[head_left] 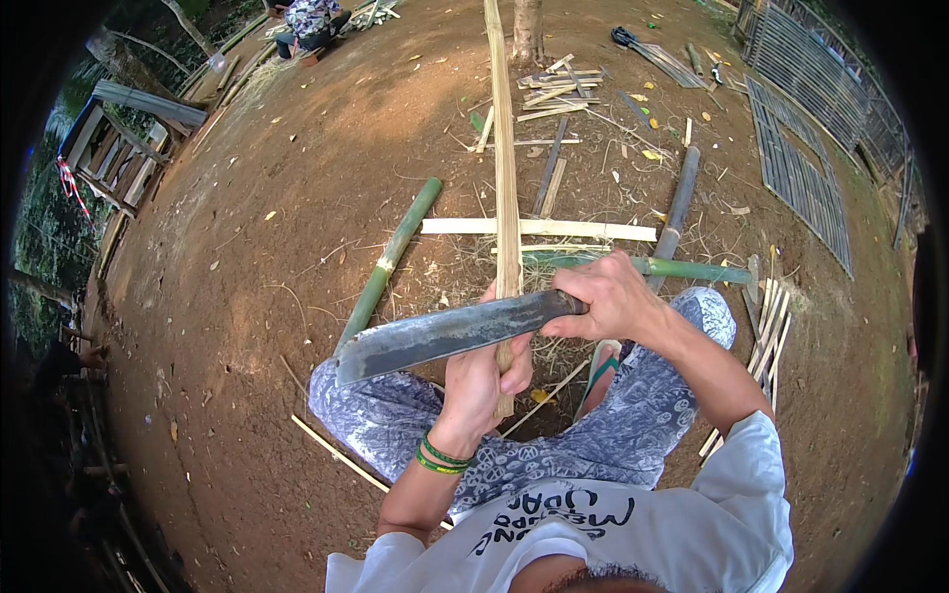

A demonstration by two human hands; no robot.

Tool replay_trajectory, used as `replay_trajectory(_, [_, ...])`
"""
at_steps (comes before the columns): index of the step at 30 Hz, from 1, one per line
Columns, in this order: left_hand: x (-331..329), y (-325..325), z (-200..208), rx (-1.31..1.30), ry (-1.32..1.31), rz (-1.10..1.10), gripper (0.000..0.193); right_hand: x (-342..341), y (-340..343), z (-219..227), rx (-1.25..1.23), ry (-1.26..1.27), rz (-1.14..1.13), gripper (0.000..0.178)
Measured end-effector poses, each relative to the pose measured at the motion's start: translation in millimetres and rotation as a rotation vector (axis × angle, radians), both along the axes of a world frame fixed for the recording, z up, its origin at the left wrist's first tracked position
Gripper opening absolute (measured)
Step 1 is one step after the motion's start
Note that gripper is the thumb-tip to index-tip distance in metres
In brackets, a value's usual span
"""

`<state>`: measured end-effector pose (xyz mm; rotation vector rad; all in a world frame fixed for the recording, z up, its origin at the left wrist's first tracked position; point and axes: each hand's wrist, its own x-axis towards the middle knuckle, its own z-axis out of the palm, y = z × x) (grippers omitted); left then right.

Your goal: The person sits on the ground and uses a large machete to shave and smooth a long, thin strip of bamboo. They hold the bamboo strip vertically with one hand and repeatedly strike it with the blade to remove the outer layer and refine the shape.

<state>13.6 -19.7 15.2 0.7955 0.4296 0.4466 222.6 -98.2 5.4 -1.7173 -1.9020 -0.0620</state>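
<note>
A person sits on bare earth, seen from above; the left hand (pixel 484 381) is closed around the near end of a long split bamboo strip (pixel 505 168), whose long axis runs straight away from the body, far end pointing toward the top of the view; the right hand (pixel 613 296) is clenched on the handle of a broad machete (pixel 445 334), its blade lying across the strip just beyond the left-hand grip, tip pointing left; the edge seems to rest on the strip, though contact is hard to confirm; a green bamboo pole (pixel 390 259) lies to the left.
</note>
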Motion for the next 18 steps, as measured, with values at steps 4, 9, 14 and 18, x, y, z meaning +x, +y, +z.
replay_trajectory(4, [-2,-3,5,-0.059,0.043,0.004,0.045,4,2,3,0.053,-0.072,0.012,0.059])
replay_trajectory(9, [-22,-21,11,-0.108,-0.063,-0.096,0.046,54,11,13,0.004,0.192,-0.374,0.053])
replay_trajectory(14, [-16,-24,6,-0.078,-0.058,-0.1,0.046,40,-3,16,-0.057,0.2,-0.226,0.061])
replay_trajectory(18, [-9,-11,-8,-0.088,-0.017,-0.026,0.044,-2,-6,9,-0.027,-0.076,0.013,0.061])
